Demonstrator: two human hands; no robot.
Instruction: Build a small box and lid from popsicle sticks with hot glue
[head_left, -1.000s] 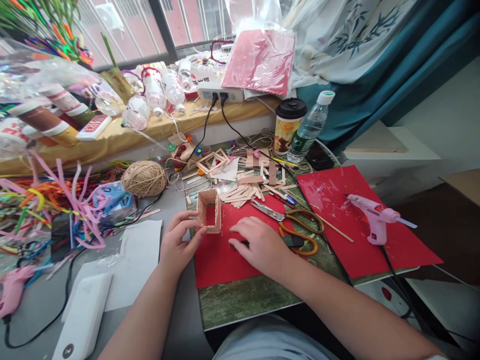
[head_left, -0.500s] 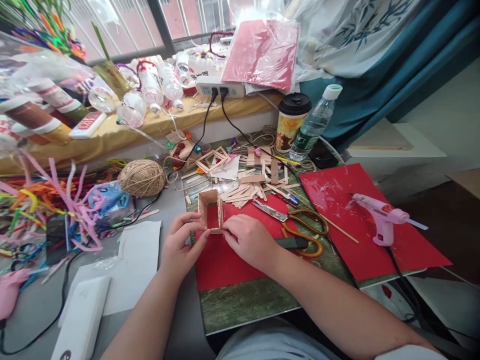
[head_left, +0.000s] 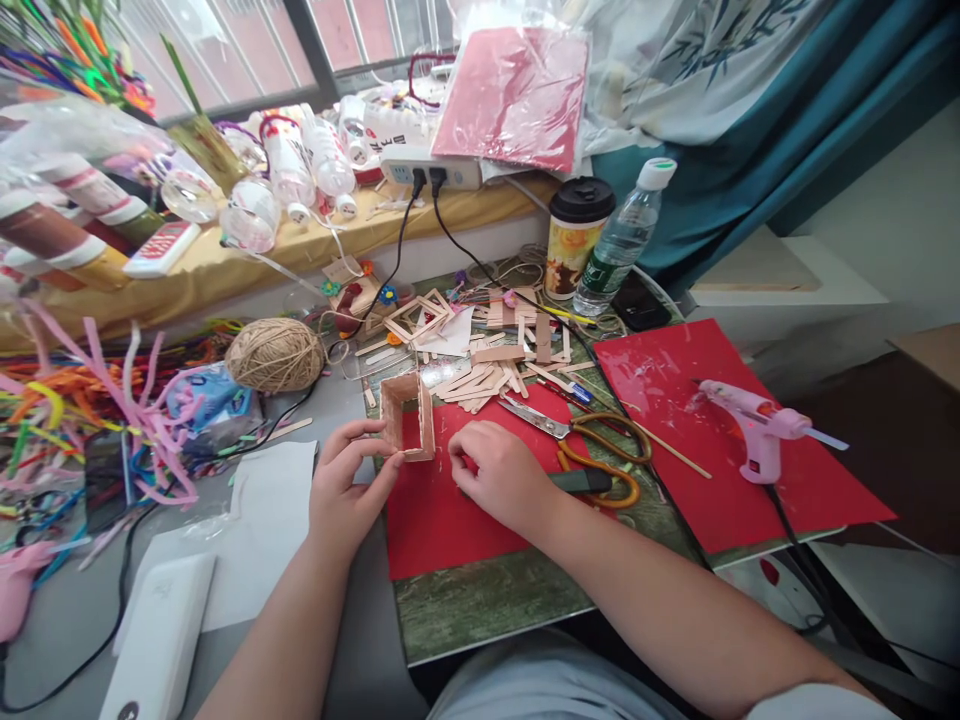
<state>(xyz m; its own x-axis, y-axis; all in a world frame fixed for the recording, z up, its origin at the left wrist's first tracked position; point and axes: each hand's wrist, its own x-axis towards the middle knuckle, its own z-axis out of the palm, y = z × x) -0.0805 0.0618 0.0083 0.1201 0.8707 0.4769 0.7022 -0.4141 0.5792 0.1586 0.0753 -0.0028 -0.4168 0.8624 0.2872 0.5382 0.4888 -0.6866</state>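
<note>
My left hand [head_left: 343,485] grips a small open box of wooden craft sticks [head_left: 409,415] by its near left corner, holding it at the left edge of a red paper sheet [head_left: 439,520]. To the right of the box, my right hand [head_left: 501,475] rests on that sheet with its fingers curled. It is not touching the box. A dark-handled tool [head_left: 581,481] lies partly under this hand, and I cannot tell whether the fingers grip it.
Orange-handled scissors [head_left: 600,445] and loose craft sticks [head_left: 480,378] lie behind the hand. A pink glue gun [head_left: 750,425] sits on a second red sheet [head_left: 675,380] at right. A twine ball [head_left: 275,355], pipe cleaners [head_left: 82,420], a cup [head_left: 574,238] and a bottle [head_left: 622,235] surround the mat.
My right hand went up to the box's near right corner half a second ago and has since dropped back onto the red sheet. My left hand has shifted the box slightly left.
</note>
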